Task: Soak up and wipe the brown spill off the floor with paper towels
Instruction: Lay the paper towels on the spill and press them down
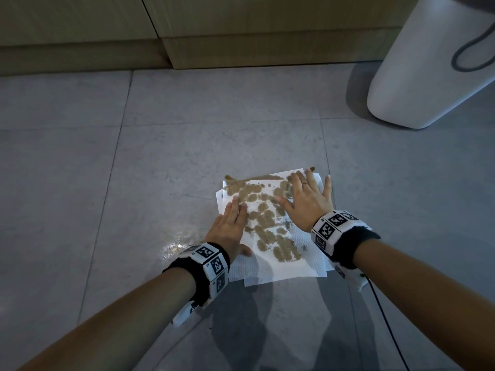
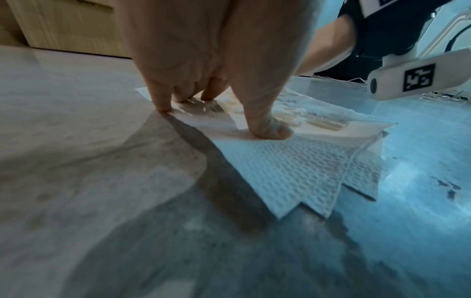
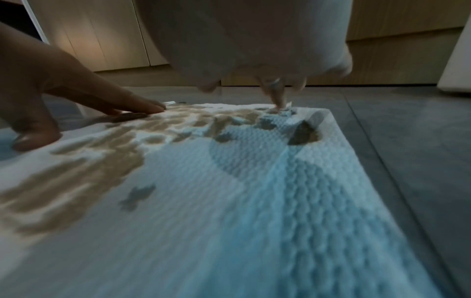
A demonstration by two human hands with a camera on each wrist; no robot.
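Note:
A stack of white paper towels (image 1: 284,266) (image 2: 293,167) (image 3: 242,211) lies flat on the grey floor, blotched with soaked-in brown stains (image 1: 267,218) (image 3: 84,171). A thin rim of brown spill (image 1: 249,178) shows past the towels' far edge. My left hand (image 1: 227,226) (image 2: 216,60) presses on the towels' left side with straight fingers and thumb down. Spread flat, my right hand (image 1: 308,202) (image 3: 254,50) presses on the far right part of the towels; the fingertips (image 3: 279,104) touch near the far edge.
A white bin (image 1: 428,70) stands on the floor at the far right. Wooden cabinet fronts and a plinth (image 1: 241,49) run along the back. A wet sheen (image 1: 174,247) glints on the tile left of the towels. A thin black cable (image 1: 385,322) trails by my right forearm.

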